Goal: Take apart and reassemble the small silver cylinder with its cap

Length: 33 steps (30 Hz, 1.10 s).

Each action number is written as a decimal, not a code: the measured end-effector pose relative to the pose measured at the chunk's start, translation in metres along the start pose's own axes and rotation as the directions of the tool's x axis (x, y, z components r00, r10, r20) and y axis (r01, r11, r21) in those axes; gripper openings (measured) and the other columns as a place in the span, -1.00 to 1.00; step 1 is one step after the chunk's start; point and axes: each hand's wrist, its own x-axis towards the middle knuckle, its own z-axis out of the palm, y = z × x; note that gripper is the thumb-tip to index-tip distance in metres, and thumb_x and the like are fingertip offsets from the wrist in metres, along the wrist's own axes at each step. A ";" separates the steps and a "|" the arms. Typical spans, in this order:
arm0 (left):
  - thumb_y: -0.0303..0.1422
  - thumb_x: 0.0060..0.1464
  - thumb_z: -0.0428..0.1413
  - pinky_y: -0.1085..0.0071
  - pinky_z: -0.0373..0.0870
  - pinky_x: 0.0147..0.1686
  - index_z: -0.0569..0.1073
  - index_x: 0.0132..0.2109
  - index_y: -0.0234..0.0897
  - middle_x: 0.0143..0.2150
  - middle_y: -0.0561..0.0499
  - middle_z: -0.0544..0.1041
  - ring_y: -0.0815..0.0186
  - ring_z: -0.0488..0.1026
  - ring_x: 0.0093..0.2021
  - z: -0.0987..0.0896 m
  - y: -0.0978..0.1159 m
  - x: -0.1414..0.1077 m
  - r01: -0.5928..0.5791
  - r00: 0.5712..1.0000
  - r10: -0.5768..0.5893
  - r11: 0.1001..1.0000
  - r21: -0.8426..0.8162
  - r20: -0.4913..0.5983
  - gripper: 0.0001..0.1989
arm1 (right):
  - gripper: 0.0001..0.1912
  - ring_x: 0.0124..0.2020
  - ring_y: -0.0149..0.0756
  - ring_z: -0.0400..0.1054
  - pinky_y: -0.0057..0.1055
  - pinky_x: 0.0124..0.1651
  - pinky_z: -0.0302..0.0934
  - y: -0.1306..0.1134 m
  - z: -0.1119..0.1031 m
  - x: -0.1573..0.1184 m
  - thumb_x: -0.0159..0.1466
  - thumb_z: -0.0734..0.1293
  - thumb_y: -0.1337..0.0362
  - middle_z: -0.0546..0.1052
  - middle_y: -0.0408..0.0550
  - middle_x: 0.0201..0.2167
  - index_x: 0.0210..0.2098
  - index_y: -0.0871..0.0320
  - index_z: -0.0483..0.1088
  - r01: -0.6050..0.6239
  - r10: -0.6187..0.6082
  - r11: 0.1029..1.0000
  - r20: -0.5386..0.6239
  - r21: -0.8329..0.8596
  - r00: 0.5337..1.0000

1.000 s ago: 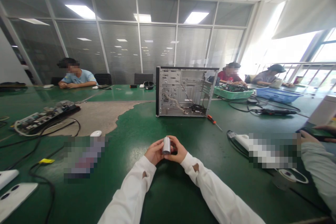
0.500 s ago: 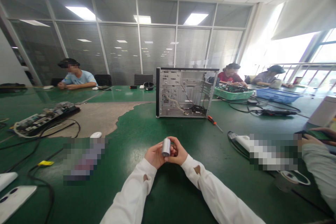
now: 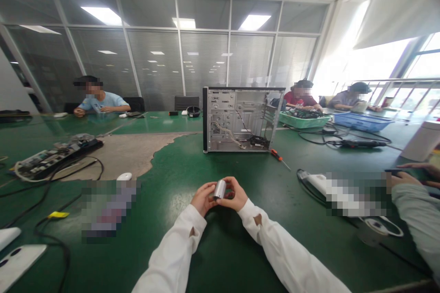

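A small silver metal cylinder (image 3: 220,189) is held between my two hands, above the green table (image 3: 192,256). My left hand (image 3: 204,198) has its fingers round the cylinder's left side. My right hand (image 3: 235,193) grips it from the right, thumb low and fingers curled over. The cylinder leans, its upper end to the right. Past my hands stands an open computer case (image 3: 240,119), its bare metal inside showing wires and a black fan. A screwdriver (image 3: 280,159) with an orange and black handle lies at the case's lower right corner.
Power strips (image 3: 318,185) and cables lie right, near a co-worker's hand (image 3: 404,179). A green basket (image 3: 304,120) and a blue basket (image 3: 362,121) stand behind. Leftward are a circuit assembly (image 3: 65,153), a white mouse (image 3: 124,176) and a white phone (image 3: 20,263). Other people sit across.
The cylinder has turned from nearly upright to leaning right, and my fingers have shifted on it. The view has moved slightly. The person at the far left has moved their hands apart.
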 end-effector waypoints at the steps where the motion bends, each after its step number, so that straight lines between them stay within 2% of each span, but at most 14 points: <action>1: -0.34 -0.22 0.13 0.50 0.26 -0.58 0.31 -0.27 -0.32 -0.46 0.01 0.43 0.39 0.39 -0.53 -0.001 -0.001 0.001 -0.012 1.000 0.013 1.000 0.026 -0.026 -0.71 | -0.40 -0.27 -0.30 0.26 -0.43 -0.42 0.22 0.000 0.000 0.000 -0.21 0.41 0.21 0.31 -0.05 -0.25 -0.23 0.11 0.08 -0.009 0.009 1.000 0.011 -0.028 1.000; 5: -0.31 -0.32 0.20 0.54 0.22 -0.59 0.33 -0.38 -0.35 -0.53 0.05 0.40 0.42 0.36 -0.54 -0.003 -0.009 0.008 -0.087 0.992 0.096 0.990 0.109 -0.081 -0.70 | -0.41 -0.36 -0.37 0.27 -0.44 -0.44 0.22 0.002 -0.001 0.000 -0.23 0.41 0.21 0.31 -0.09 -0.28 -0.25 0.13 0.09 -0.039 0.046 0.993 0.064 -0.115 0.997; 10: -0.35 -0.41 0.25 0.49 0.27 -0.50 0.34 -0.41 -0.40 -0.50 0.01 0.42 0.40 0.38 -0.50 -0.006 -0.015 0.013 -0.154 0.984 0.166 0.976 0.157 -0.062 -0.65 | -0.37 -0.46 -0.46 0.25 -0.46 -0.46 0.20 0.006 0.000 0.000 -0.23 0.42 0.20 0.31 -0.11 -0.28 -0.22 0.11 0.07 -0.056 0.070 0.987 0.092 -0.153 0.993; 15: -0.40 -0.37 0.23 0.40 0.31 -0.53 0.31 -0.34 -0.37 -0.49 -0.02 0.44 0.32 0.40 -0.55 -0.005 -0.009 0.009 -0.079 0.994 0.084 0.994 0.072 -0.072 -0.64 | -0.24 -0.46 -0.49 0.26 -0.44 -0.42 0.18 0.005 -0.002 -0.001 -0.25 0.44 0.24 0.23 -0.04 -0.15 -0.12 0.08 0.00 -0.001 0.012 0.998 0.170 -0.065 0.985; 18: -0.44 -0.31 0.20 0.32 0.34 -0.47 0.29 -0.29 -0.37 -0.46 -0.04 0.45 0.28 0.42 -0.53 -0.003 -0.004 0.004 -0.057 0.997 0.056 0.998 -0.019 -0.057 -0.66 | -0.15 -0.44 -0.47 0.27 -0.41 -0.39 0.18 0.004 -0.003 -0.002 -0.27 0.45 0.28 0.21 -0.02 -0.14 -0.06 0.05 -0.06 0.007 0.001 0.999 0.213 -0.038 0.977; 21: -0.49 -0.26 0.16 0.32 0.35 -0.44 0.29 -0.25 -0.37 -0.41 -0.08 0.46 0.26 0.44 -0.47 -0.001 0.000 -0.001 -0.043 0.999 0.043 0.996 -0.077 -0.010 -0.66 | -0.15 -0.42 -0.46 0.28 -0.43 -0.39 0.18 0.001 -0.003 -0.002 -0.25 0.44 0.32 0.21 -0.04 -0.14 -0.04 0.02 -0.06 0.027 -0.019 0.999 0.208 -0.037 0.978; 26: -0.51 -0.16 0.09 0.30 0.35 -0.39 0.25 -0.15 -0.35 -0.32 -0.13 0.46 0.20 0.45 -0.34 0.003 0.005 -0.008 -0.035 0.990 0.056 0.985 -0.169 0.126 -0.65 | -0.15 -0.41 -0.47 0.26 -0.47 -0.44 0.19 -0.002 -0.004 -0.001 -0.22 0.41 0.39 0.20 -0.06 -0.14 -0.01 -0.02 -0.05 0.052 -0.047 0.998 0.181 -0.026 0.982; 33: -0.51 -0.10 0.04 0.18 0.30 -0.23 0.24 -0.11 -0.37 -0.23 -0.16 0.44 0.15 0.41 -0.21 0.005 0.005 -0.009 -0.025 0.962 0.100 0.959 -0.281 0.255 -0.67 | -0.17 -0.43 -0.48 0.26 -0.50 -0.45 0.21 -0.002 -0.003 0.000 -0.19 0.40 0.35 0.22 -0.07 -0.15 0.00 -0.02 -0.04 0.057 -0.065 0.997 0.176 0.047 0.982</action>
